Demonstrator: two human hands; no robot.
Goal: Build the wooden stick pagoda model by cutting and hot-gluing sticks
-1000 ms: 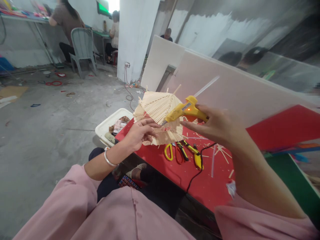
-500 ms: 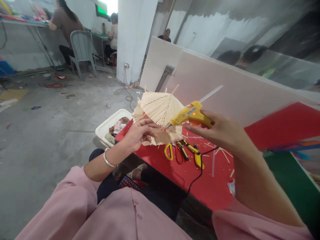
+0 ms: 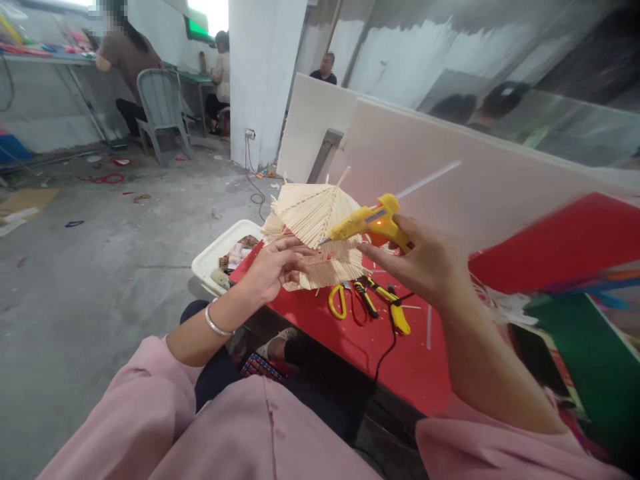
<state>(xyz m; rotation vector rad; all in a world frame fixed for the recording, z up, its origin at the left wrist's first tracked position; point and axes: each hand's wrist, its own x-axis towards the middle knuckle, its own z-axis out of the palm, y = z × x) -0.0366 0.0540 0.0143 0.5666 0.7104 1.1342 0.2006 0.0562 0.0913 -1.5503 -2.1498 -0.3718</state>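
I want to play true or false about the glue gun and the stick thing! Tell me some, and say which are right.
1. The right hand holds a yellow glue gun. True.
2. The glue gun's tip points at the wooden stick model. True.
3. The left hand holds the scissors. False: it holds the stick model; the yellow-handled scissors lie on the red table.
4. The table top is blue. False: it is red.
5. A white tub sits on the floor beside the table. True.
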